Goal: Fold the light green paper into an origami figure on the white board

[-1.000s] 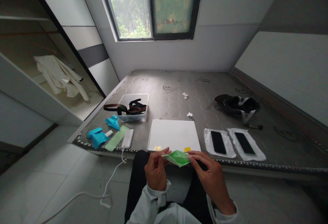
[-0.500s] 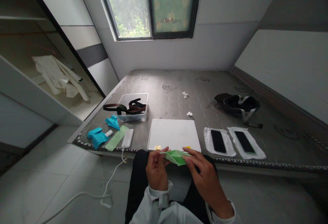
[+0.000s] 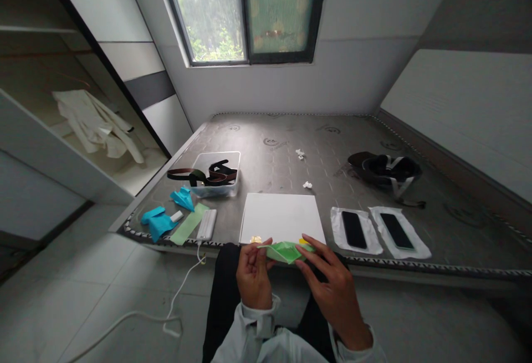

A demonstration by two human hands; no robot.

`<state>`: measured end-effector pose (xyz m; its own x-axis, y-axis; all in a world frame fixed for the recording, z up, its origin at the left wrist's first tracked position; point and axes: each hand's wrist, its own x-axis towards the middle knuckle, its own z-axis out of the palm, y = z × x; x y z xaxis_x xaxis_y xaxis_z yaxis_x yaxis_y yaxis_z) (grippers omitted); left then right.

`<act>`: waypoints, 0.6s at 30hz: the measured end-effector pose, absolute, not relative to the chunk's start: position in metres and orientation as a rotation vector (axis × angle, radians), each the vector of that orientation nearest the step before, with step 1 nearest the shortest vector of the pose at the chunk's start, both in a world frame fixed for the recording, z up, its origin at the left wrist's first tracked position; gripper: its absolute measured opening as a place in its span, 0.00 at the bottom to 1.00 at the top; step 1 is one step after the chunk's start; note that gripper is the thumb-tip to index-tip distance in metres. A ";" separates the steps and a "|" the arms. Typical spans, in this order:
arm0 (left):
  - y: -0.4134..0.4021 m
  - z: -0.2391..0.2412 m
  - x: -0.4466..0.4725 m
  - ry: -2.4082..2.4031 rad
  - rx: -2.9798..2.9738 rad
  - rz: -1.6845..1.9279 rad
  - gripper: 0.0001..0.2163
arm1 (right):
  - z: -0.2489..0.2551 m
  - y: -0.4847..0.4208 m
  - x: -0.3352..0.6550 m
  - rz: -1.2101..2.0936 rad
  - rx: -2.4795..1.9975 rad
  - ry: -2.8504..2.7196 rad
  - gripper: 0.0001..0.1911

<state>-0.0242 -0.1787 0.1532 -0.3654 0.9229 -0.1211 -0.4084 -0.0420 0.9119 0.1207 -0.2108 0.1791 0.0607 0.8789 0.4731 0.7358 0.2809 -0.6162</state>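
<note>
A folded piece of green paper [image 3: 284, 251] is held between both hands above my lap, just before the near edge of the grey mattress [image 3: 316, 152]. My left hand [image 3: 252, 274] pinches its left end with thumb and fingers closed. My right hand [image 3: 332, 285] grips the right end, its fingers partly stretched over the paper. A white board [image 3: 281, 216] lies on the mattress right behind the paper, with a small yellow piece [image 3: 255, 239] at its near edge.
Two black phones [image 3: 354, 229] [image 3: 396, 230] lie on white pads to the right. A dark headset [image 3: 388, 170] sits further back. On the left are a clear box with belts [image 3: 216, 173], blue paper shapes [image 3: 160, 221], a green strip [image 3: 189, 223] and a white power bank [image 3: 206, 224] with its cable.
The green paper has shifted slightly left and flattened. My right hand slid left and its fingers stretched over the paper's right end, hiding most of the small yellow square on the board.
</note>
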 end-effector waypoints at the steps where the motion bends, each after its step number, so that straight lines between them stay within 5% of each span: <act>1: -0.179 0.153 -0.024 1.171 0.641 1.628 0.18 | 0.179 -0.211 0.121 0.202 -1.471 -1.719 0.13; 18: -0.180 0.158 -0.019 1.200 0.591 1.617 0.18 | 0.173 -0.209 0.121 0.203 -1.455 -1.812 0.13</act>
